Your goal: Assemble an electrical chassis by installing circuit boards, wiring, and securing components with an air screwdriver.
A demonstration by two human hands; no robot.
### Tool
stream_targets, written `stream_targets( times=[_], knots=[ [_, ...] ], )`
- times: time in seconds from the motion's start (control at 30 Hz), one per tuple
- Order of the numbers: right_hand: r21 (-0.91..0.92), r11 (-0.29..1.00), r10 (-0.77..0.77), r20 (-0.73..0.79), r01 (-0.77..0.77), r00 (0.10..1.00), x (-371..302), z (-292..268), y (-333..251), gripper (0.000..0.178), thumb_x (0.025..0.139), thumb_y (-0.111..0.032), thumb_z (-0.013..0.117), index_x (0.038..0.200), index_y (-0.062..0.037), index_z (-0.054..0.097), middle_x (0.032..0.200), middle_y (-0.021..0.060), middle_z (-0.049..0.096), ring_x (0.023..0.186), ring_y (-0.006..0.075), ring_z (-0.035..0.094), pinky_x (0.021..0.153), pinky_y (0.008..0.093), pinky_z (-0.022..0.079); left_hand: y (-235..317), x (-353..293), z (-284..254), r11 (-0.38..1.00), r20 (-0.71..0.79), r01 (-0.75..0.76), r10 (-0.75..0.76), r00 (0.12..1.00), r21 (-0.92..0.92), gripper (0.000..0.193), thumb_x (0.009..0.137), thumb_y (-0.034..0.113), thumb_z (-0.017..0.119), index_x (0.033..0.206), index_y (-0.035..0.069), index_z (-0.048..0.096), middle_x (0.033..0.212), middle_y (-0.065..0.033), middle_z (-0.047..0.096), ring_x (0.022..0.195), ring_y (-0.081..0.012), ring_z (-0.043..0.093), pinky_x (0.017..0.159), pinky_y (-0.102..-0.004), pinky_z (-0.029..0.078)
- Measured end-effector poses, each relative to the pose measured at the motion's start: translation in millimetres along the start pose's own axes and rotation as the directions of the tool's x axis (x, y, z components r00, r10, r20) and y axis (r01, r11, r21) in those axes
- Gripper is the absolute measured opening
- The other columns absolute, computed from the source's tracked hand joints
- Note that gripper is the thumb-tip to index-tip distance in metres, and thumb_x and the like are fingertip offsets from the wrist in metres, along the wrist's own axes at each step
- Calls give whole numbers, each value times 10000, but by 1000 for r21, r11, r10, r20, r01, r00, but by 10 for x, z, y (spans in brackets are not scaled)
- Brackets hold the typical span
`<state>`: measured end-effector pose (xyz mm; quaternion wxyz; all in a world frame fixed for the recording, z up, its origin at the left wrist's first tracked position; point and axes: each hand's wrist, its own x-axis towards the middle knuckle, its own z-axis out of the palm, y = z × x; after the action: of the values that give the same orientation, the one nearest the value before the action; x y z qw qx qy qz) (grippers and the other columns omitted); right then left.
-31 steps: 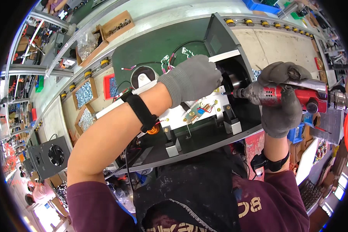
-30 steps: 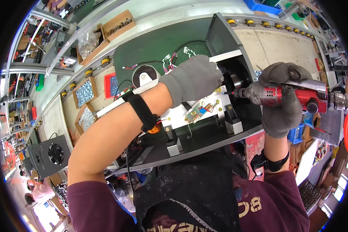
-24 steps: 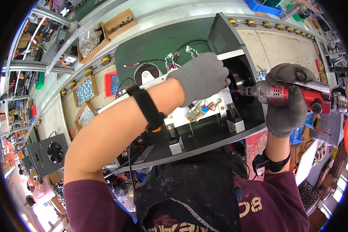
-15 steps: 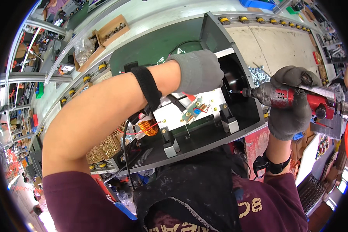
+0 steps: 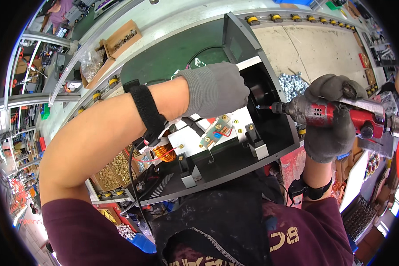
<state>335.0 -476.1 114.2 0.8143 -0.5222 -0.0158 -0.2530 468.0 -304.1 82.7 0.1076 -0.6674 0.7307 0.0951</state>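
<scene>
My right hand [image 5: 330,117], in a grey glove, wraps round a red and grey air screwdriver [image 5: 317,111]. Its bit points left, into the open end of a black metal case [image 5: 235,175], close to a round black fan [image 5: 260,91]. My left hand [image 5: 219,88], also gloved, is closed over the case beside the fan; its fingertips are turned away, so whatever they pinch is hidden. Below that hand lie a white plate [image 5: 190,141] and a small green circuit board [image 5: 216,134] with coloured wires. A copper-wound coil [image 5: 165,153] sits left of them.
Silvery fasteners [image 5: 292,85] are heaped on the board behind the screwdriver. Yellow-and-black rollers [image 5: 276,18] line the bench track. Cardboard boxes [image 5: 125,40] with small parts stand at the back left, and brass-coloured parts [image 5: 122,166] lie left of the case.
The case and my left hand have shifted a little to the left in view. The screwdriver's bit has moved slightly left too, still beside the fan. Both hands stay closed.
</scene>
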Motion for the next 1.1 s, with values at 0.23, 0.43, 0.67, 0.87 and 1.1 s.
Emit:
stream_targets(
  times=[0.23,0.43,0.67,0.87,1.1],
  knots=[
    [-49,999,-29,-98,24,995,-54,-89,57,327,757,-221,618,974,-17,483,799,76,440,726,194,426,613,302,380,25,-43,-23,999,13,-30,30,999,-20,113,816,165,534,818,66,590,758,-46,575,771,-204,583,716,-314,470],
    [-96,994,-49,-59,43,997,-40,-107,18,342,760,-213,613,1013,-33,472,804,71,437,729,193,425,598,299,378,-11,-10,-21,995,-107,-98,96,990,-17,112,794,195,559,789,86,584,739,-37,560,737,-203,554,706,-313,460],
    [-74,994,-84,-97,77,992,-59,-113,-14,336,766,-219,609,1023,-53,469,816,74,429,718,198,429,588,309,401,-86,20,26,984,-20,-172,171,985,-43,164,730,261,589,814,120,590,760,-21,566,770,-190,569,731,-322,450],
    [-7,1000,3,-54,-4,999,-92,-29,51,350,773,-209,618,1054,-71,462,789,82,430,694,207,428,566,321,409,-22,-2,143,996,-113,-72,65,991,-53,163,850,252,525,846,111,606,722,-39,568,736,-209,573,729,-330,455],
    [-97,991,-84,116,96,990,-145,221,341,336,777,-174,636,1037,-75,447,802,96,488,712,226,491,618,371,452,26,-44,168,959,-177,103,-153,972,-262,220,864,273,532,790,84,617,755,-70,594,758,-257,559,720,-364,465]
  ],
)
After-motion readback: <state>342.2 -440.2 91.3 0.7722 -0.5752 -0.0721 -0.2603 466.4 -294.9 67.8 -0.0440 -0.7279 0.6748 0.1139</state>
